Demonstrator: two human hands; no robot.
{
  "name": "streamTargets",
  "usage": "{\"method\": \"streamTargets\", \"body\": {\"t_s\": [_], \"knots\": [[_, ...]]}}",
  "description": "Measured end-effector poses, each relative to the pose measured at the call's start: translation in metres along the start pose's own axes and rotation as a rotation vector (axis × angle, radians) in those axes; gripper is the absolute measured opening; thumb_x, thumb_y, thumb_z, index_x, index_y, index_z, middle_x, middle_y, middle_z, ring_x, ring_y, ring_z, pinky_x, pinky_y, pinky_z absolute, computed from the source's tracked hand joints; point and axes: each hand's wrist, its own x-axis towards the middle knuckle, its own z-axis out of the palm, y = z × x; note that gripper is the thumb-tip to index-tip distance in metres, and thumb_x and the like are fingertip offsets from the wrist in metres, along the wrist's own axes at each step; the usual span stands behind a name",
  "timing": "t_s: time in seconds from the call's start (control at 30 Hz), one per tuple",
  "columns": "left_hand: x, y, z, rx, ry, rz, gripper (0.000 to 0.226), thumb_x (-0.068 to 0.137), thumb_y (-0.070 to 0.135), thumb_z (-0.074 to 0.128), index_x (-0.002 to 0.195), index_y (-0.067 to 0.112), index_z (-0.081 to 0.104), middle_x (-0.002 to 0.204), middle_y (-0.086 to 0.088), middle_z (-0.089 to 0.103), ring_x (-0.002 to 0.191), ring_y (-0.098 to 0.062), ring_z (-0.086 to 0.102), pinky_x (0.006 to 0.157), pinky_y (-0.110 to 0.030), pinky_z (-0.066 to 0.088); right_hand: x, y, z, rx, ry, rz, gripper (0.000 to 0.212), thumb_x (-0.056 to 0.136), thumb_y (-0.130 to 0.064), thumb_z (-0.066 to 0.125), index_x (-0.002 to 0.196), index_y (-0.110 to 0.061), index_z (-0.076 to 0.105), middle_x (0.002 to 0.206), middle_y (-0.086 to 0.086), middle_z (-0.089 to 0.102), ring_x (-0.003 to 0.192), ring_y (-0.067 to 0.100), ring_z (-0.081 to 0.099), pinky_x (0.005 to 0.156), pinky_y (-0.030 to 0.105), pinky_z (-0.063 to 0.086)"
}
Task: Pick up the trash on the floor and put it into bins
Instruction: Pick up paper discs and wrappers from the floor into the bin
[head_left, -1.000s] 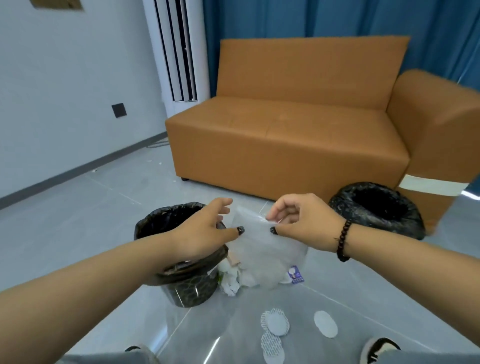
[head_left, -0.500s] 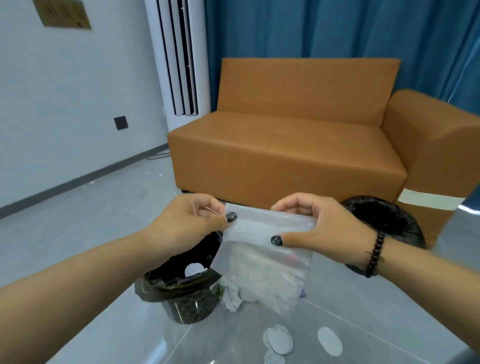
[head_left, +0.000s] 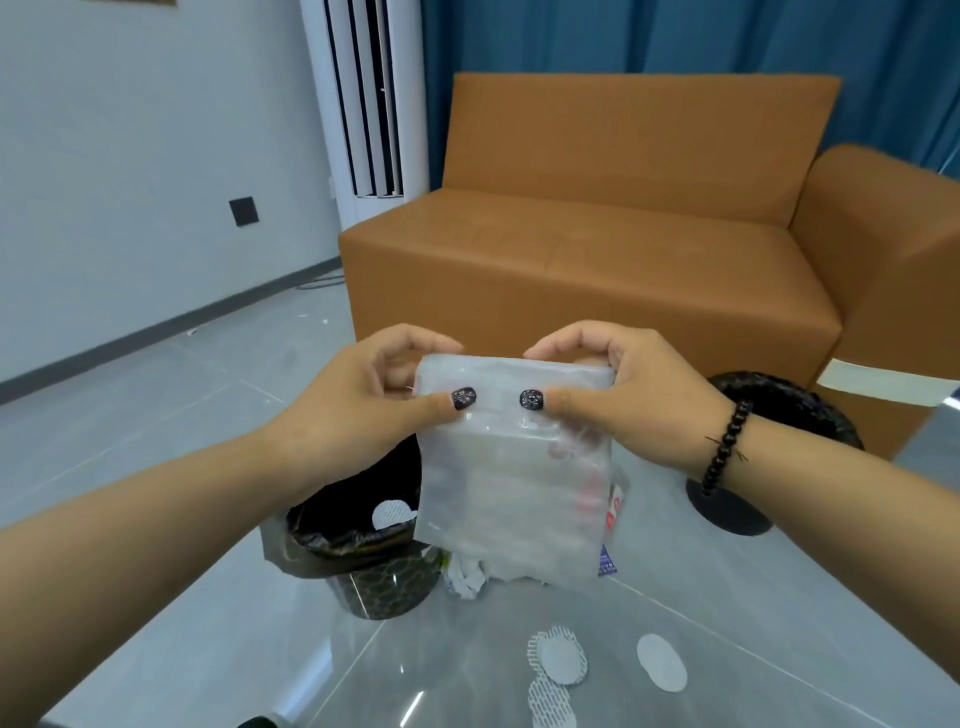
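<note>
A clear plastic bag (head_left: 511, 478) hangs in front of me, held up by its top edge. My left hand (head_left: 363, 410) pinches the bag's top left part, thumb on the near face. My right hand (head_left: 618, 400) pinches the top right part the same way. Below the bag stands a black-lined bin (head_left: 363, 551) with a white round pad (head_left: 389, 514) inside. A second black-lined bin (head_left: 779, 415) stands to the right, behind my right wrist. Crumpled white tissue (head_left: 467, 574) lies on the floor beside the left bin, partly hidden by the bag.
Several white round pads (head_left: 561, 662) lie on the grey tile floor near me. An orange sofa (head_left: 597, 249) fills the back, with blue curtains behind it and a white standing air conditioner (head_left: 363, 104) to its left. A small printed scrap (head_left: 605, 561) lies under the bag.
Both hands have lifted the bag higher and drawn closer together along its top edge. The view has tilted up a little.
</note>
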Motion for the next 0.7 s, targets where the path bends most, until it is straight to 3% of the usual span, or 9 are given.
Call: {"method": "streamTargets", "body": {"t_s": [0.1,0.2,0.27,0.33,0.4,0.53,0.6,0.7], "knots": [[-0.004,-0.006,-0.001,-0.075,-0.015,-0.045,0.018,0.083,0.009,0.068,0.097,-0.001,0.064,0.083,-0.017,0.075,0.071,-0.02,0.071,0.069,-0.025,0.059,-0.005,0.009,0.004,0.091,-0.045,0.05,0.028,0.074,-0.01,0.076,0.099,-0.013,0.064,0.076,0.013,0.071,0.058,0.02,0.068,0.051,0.029,0.057],[-0.004,-0.01,0.002,-0.105,-0.025,-0.107,0.026,0.079,0.017,0.069,0.09,-0.005,0.063,0.088,-0.031,0.069,0.074,-0.024,0.069,0.073,-0.031,0.059,-0.009,0.016,0.002,0.076,-0.056,-0.005,0.033,0.069,-0.009,0.077,0.1,-0.013,0.063,0.085,0.017,0.068,0.063,0.021,0.069,0.053,0.032,0.057],[-0.006,-0.009,0.007,-0.121,-0.045,-0.13,0.022,0.073,0.024,0.071,0.08,0.004,0.066,0.089,-0.026,0.071,0.078,-0.024,0.07,0.081,-0.037,0.057,-0.011,0.016,-0.003,0.048,-0.014,-0.048,0.026,0.073,-0.002,0.075,0.096,-0.01,0.066,0.085,0.017,0.067,0.063,0.021,0.069,0.053,0.034,0.058],[-0.007,-0.006,0.013,-0.152,-0.072,-0.141,0.016,0.072,0.027,0.07,0.073,0.011,0.067,0.085,-0.014,0.075,0.076,-0.021,0.071,0.079,-0.034,0.057,-0.015,0.015,-0.008,-0.027,-0.004,-0.089,0.014,0.079,-0.002,0.07,0.091,-0.007,0.068,0.077,0.013,0.071,0.059,0.017,0.069,0.055,0.035,0.059],[-0.008,-0.005,0.016,-0.162,-0.091,-0.16,0.018,0.072,0.027,0.069,0.076,0.01,0.068,0.082,-0.008,0.076,0.072,-0.018,0.072,0.074,-0.03,0.057,-0.02,0.017,-0.013,-0.096,-0.034,-0.093,0.005,0.083,-0.009,0.066,0.086,-0.006,0.069,0.07,0.005,0.073,0.057,0.015,0.069,0.058,0.038,0.058],[-0.01,-0.006,0.018,-0.205,-0.092,-0.176,0.031,0.071,0.025,0.069,0.096,0.008,0.07,0.085,-0.021,0.072,0.073,-0.023,0.073,0.071,-0.033,0.058,-0.027,0.021,-0.014,-0.121,-0.166,-0.017,0.02,0.088,-0.022,0.058,0.08,-0.007,0.068,0.072,0.0,0.074,0.061,0.017,0.07,0.061,0.043,0.056],[-0.01,-0.005,0.017,-0.216,-0.069,-0.167,0.029,0.067,0.024,0.072,0.093,0.013,0.073,0.088,-0.027,0.07,0.07,-0.024,0.072,0.065,-0.029,0.058,-0.028,0.022,-0.011,-0.061,-0.217,0.024,0.026,0.086,-0.027,0.057,0.081,-0.004,0.067,0.072,0.004,0.074,0.063,0.023,0.071,0.065,0.045,0.056],[-0.008,-0.007,0.015,-0.201,-0.026,-0.167,0.029,0.058,0.029,0.074,0.083,0.014,0.075,0.085,-0.022,0.073,0.067,-0.023,0.07,0.067,-0.031,0.057,-0.025,0.021,-0.01,0.042,-0.161,0.053,0.026,0.076,-0.027,0.063,0.088,-0.004,0.068,0.074,0.009,0.074,0.066,0.032,0.07,0.063,0.042,0.056]]}}
